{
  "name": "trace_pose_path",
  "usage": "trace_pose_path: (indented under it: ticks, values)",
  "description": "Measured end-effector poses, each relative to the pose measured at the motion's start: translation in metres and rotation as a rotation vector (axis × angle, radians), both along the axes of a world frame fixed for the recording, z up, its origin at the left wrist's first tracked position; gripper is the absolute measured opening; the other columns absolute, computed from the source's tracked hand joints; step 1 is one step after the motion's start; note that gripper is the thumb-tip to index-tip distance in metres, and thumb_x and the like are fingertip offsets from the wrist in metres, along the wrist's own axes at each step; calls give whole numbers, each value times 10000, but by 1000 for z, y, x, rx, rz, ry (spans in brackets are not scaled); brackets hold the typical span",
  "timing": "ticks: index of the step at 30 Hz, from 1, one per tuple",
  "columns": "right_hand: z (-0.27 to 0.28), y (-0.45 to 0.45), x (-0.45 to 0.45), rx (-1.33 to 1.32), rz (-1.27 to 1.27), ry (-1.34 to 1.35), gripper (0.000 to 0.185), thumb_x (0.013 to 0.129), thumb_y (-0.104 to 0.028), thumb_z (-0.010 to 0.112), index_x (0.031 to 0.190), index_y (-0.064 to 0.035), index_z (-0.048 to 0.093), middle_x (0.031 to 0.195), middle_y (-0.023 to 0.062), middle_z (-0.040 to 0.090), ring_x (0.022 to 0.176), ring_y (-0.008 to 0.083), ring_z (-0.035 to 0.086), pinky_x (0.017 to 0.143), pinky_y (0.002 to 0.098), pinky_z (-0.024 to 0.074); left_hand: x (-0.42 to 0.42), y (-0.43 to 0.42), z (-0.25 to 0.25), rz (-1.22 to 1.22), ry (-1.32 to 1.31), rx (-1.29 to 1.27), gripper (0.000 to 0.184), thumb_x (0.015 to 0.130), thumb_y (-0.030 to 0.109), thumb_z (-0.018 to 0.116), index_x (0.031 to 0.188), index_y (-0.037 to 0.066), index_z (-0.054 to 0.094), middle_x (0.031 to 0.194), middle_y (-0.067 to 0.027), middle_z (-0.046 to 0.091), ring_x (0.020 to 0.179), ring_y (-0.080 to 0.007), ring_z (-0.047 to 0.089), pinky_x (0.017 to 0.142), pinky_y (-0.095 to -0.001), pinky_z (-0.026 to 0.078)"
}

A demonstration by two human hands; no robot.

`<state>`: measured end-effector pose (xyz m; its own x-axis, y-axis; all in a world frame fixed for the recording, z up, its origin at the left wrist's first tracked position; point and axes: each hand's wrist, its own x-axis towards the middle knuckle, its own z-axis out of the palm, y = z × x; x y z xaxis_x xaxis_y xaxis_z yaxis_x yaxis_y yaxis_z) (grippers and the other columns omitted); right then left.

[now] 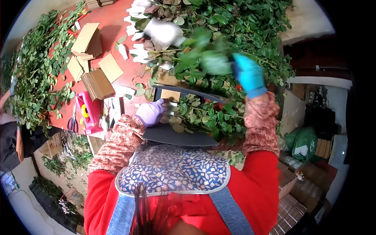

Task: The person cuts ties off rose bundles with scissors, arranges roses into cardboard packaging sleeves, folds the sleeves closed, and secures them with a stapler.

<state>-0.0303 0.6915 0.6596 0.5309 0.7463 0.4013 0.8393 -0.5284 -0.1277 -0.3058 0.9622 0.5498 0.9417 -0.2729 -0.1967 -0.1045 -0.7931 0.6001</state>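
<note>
My left hand (150,112), in a purple glove, has its fingers pressed together at the edge of a small cardboard piece (170,96) in a dark tray (157,94). Leafy stems (213,117) lie just right of it, over a dark grey sheet (180,136). My right hand (250,74), in a blue glove, is raised at the right with its fingers closed round a leafy stem (203,43). That stem is blurred, and a white-wrapped flower head (163,32) shows at its left end.
Piled leafy stems (250,23) cover the back right. Cardboard stacks (97,84), a pink tape dispenser (89,111) and scissors (73,122) sit on the red table (111,15). More foliage (37,70) lies at the far left. Part of a person's arm (5,98) shows at the left edge.
</note>
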Motion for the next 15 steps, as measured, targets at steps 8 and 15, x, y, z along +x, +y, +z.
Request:
trace_pose_path:
  ticks: [8,15]
  values:
    - [101,-37,-73,157,132,218,293,813,-11,608,1096,-56,671,961,131,689,832,259,674,714,346,534,-3,2,-14,14,-7,-14,438,776,145,638,1213,160,611,1261,-92,557,864,-315,661,705,-421,544]
    - [42,-12,-132,-472,266,335,141,792,-134,646,929,-117,614,725,77,627,689,304,633,606,415,498,0,6,1,31,365,212,439,816,166,645,1253,180,599,1284,-104,555,912,-336,657,734,-416,543]
